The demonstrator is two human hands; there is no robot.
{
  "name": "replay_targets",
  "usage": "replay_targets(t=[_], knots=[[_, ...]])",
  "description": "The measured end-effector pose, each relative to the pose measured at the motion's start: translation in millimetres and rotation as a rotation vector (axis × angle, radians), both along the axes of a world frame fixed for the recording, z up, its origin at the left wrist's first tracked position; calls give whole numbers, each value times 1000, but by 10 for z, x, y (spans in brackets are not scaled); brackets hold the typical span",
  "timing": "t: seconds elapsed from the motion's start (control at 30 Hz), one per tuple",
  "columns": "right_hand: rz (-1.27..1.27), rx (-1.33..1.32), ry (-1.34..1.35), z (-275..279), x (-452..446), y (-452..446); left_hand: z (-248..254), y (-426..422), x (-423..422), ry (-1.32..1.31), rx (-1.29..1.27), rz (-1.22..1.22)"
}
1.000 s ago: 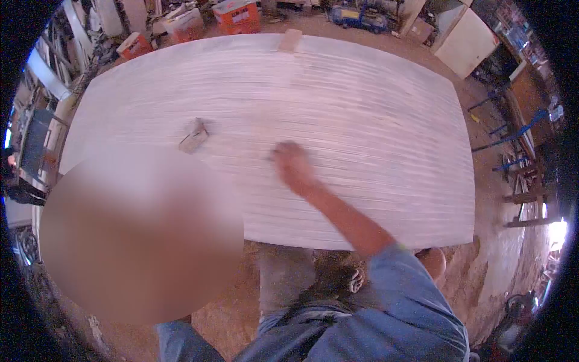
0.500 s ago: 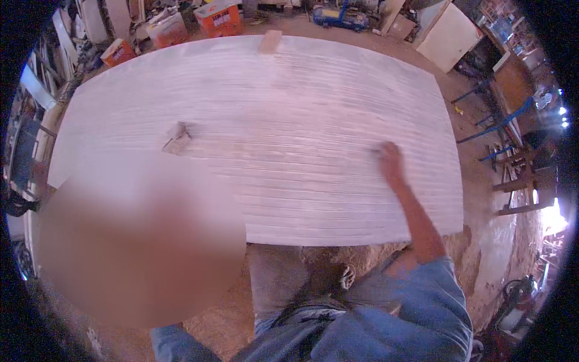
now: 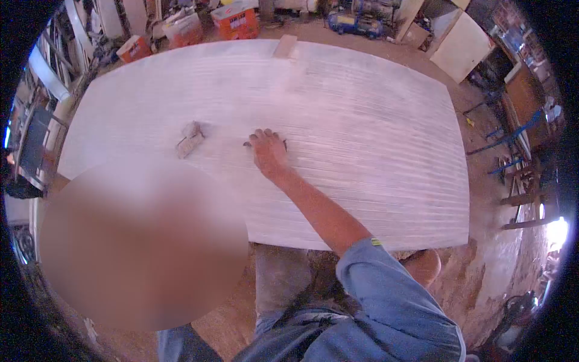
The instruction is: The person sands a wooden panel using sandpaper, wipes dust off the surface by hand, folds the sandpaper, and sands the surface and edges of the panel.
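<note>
My right hand (image 3: 269,152) presses down on a large pale panel (image 3: 374,139) streaked with long grooves and whitish dust. Its fingers curl over something small with dark edges, mostly hidden beneath the palm. To the left of this hand lies a small beige-grey block-like piece (image 3: 190,143), with a crumpled darker part at its upper end. A big blurred disc covers the lower left of the view, and my left hand does not show.
A short wooden piece (image 3: 285,46) rests at the panel's far edge. Beyond stand orange-and-white containers (image 3: 236,23) and a blue machine (image 3: 356,24). Leaning boards (image 3: 463,48) and blue metal legs (image 3: 512,136) are on the right. Sawdust-coloured floor surrounds the panel.
My right hand has swept from the right side of the panel to its middle, nearer the small block-like piece. The whole view has shifted slightly.
</note>
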State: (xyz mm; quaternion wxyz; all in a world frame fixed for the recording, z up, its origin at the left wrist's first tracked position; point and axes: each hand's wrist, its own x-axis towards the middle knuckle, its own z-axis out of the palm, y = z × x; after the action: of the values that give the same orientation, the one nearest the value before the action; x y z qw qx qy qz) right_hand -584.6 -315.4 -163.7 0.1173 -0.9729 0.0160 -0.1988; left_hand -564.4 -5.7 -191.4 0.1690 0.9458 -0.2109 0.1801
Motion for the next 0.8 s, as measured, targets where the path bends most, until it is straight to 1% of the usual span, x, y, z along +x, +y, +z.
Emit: replay_targets(t=[0.03,0.07,0.1,0.13,0.17,0.2,0.23,0.27,0.3,0.33,0.37,0.4,0.43,0.5,0.53,0.57,0.6,0.63,0.67,0.7,0.73,0.77,0.8], knots=[[-14,2,-14,47,-78,-76,14,10,-11,11,3,-12],[-40,83,-15,59,-229,-210,18,28,-18,4,8,-30],[-65,160,-13,61,-404,-385,-4,53,-22,-1,52,8],[-60,57,-48,-79,-630,-712,-20,52,-13,-1,91,47],[-56,-48,-75,-231,-944,-1109,-9,64,16,11,87,29],[-152,168,53,114,-1398,-1395,11,104,35,0,64,17],[-163,-58,-167,-339,-1799,-1978,38,135,20,-9,41,10],[-242,-123,16,-316,-2271,-2482,112,99,0,45,8,36],[-330,13,35,-341,-2656,-2976,111,117,18,62,5,35],[-322,-129,-55,-62,-3004,-3106,112,137,61,49,14,31],[-359,-162,-77,-147,-3273,-3550,131,177,111,36,26,31],[-523,6,82,150,-3292,-3513,168,189,120,40,23,38],[-517,4,86,160,-3223,-3455,222,156,98,62,26,48],[-472,-200,-11,108,-2940,-3287,254,105,75,79,27,73],[-394,-246,-130,-229,-2701,-3262,278,99,42,74,36,59],[-414,-89,-54,-319,-2360,-2927,267,110,26,70,45,43],[-367,47,-123,-358,-1981,-2485,273,111,11,72,54,53],[-322,-124,4,-412,-1583,-2069,272,93,0,69,43,33],[-301,-88,-12,-471,-1157,-1595,268,83,-1,63,32,11],[-172,33,-80,-175,-813,-1068,252,82,-10,54,38,13],[-226,8,74,8,-506,-685,229,76,-23,66,22,10],[-103,70,-122,-78,-261,-483,225,64,-29,75,5,4],[-57,60,-16,113,-120,-321,218,55,-46,56,11,-3]])
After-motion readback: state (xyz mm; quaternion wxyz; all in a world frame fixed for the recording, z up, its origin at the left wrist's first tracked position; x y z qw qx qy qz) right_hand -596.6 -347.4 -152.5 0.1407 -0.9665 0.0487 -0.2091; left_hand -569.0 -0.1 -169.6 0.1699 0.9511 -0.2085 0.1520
